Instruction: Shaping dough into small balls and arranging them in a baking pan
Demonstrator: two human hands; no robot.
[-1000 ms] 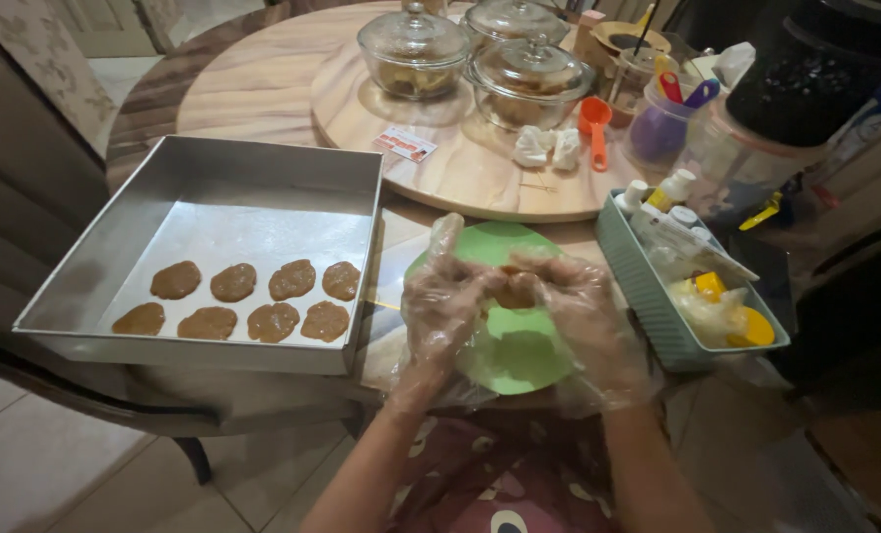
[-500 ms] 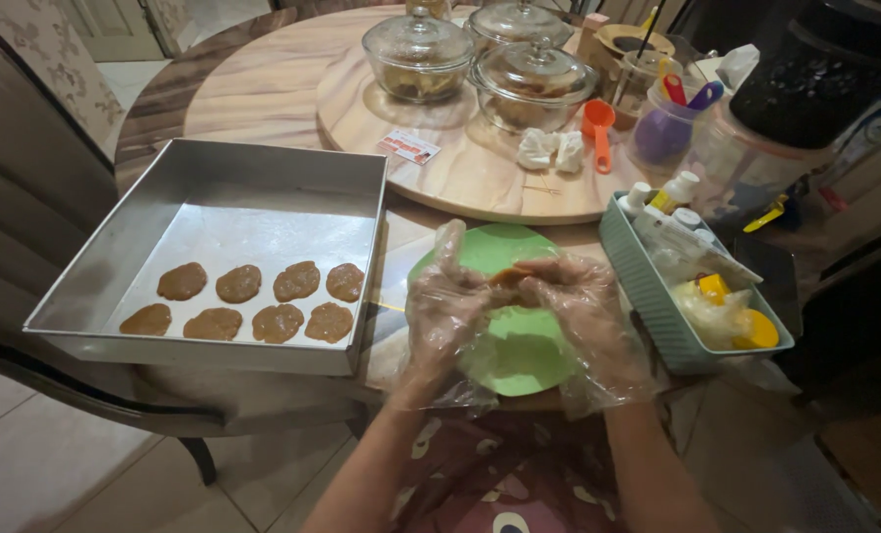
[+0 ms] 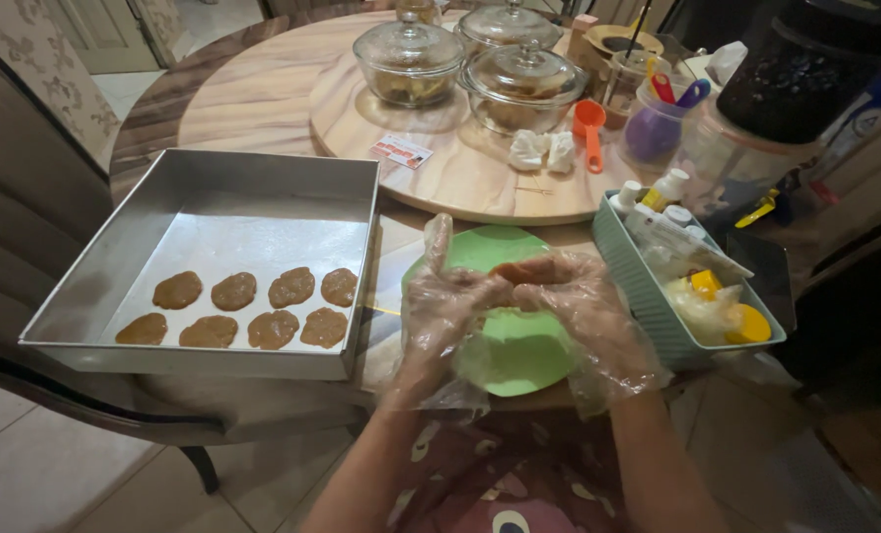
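Observation:
Both of my hands wear loose clear plastic gloves and meet over a green plate (image 3: 519,355) at the table's near edge. My left hand (image 3: 440,301) and my right hand (image 3: 579,306) pinch a small piece of brown dough (image 3: 519,268) between their fingertips. To the left stands a deep square metal baking pan (image 3: 204,188) with several flat brown dough rounds (image 3: 253,308) in two rows along its near side.
A mint green basket (image 3: 648,296) of bottles and yellow-capped items stands right of the plate. Behind it a wooden turntable (image 3: 460,178) carries two lidded glass bowls (image 3: 411,59), an orange scoop (image 3: 590,128) and a small card. A dark chair (image 3: 26,197) is at the left.
My hands keep working the dough over the plate, with fingers shifting slightly. The view has moved in a little; the pan and its rounds stay put.

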